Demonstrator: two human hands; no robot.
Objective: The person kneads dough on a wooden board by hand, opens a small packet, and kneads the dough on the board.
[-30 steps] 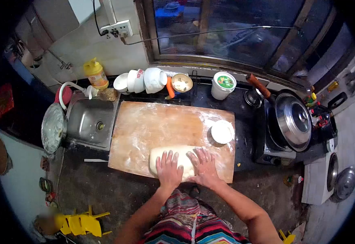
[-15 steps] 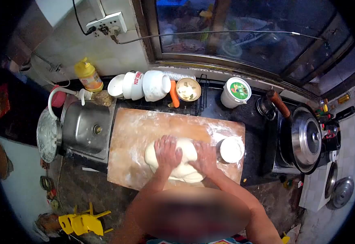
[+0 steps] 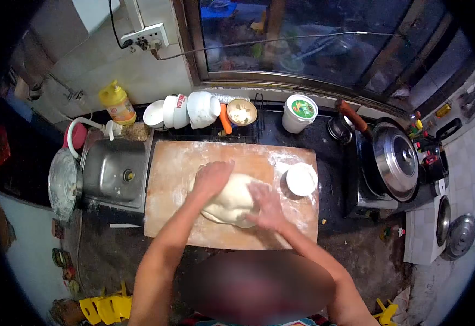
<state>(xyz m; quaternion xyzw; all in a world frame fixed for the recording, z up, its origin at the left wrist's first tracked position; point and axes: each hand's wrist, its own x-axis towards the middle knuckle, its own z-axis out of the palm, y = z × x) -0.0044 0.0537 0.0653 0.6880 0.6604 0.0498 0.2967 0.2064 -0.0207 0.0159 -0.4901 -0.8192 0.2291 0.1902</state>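
on the floured board (image 3: 175,163), both hands (image 3: 240,193) cup dough (image 3: 231,202); flour bowl (image 3: 301,180) sits just right.

Dough (image 3: 231,202) lies on board (image 3: 180,163), beside sink (image 3: 116,173).

We've got a black desk (image 3: 332,168) with a floury wooden board (image 3: 175,176), wire rack (image 3: 260,126) behind it, lidded white bucket (image 3: 297,121), stove (image 3: 358,187) at right.

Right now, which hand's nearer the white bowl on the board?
Right. Right hand is at the right side of the dough, left of the white bowl; left hand is farther off, at its far left edge.
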